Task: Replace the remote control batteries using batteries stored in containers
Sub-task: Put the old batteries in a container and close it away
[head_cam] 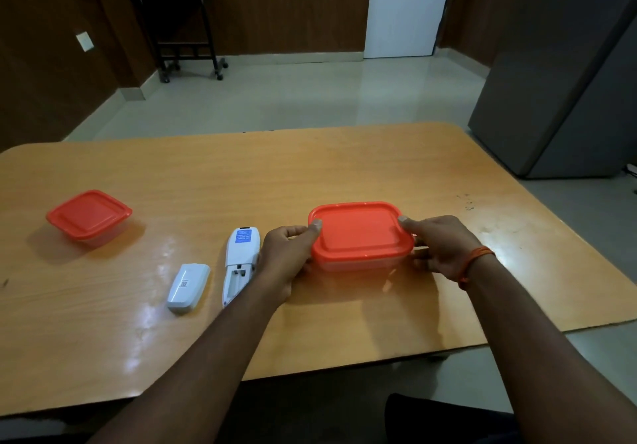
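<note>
1. Tabletop (344, 167) of pale orange wood fills the lower part of the head view, glossy with reflected light.
2. Near the middle sits a clear container with an orange lid (360, 233), the lid closed on top.
3. The left hand (286, 254) grips that container's left side, thumb resting on the lid's rim, the other fingers wrapped against the wall below.
4. The right hand (443, 247) clasps the opposite side the same way, thumb on the lid's right corner; an orange thread band (477, 259) circles that wrist.
5. A second orange-lidded container (89, 217) stands well apart at the far left, closed and untouched.
6. The white remote control (241, 261) lies face down just beside the left hand, its battery bay uncovered; I cannot tell whether cells are inside.
7. The loose battery cover (189, 286) lies on the tabletop just left of the remote control.
</note>
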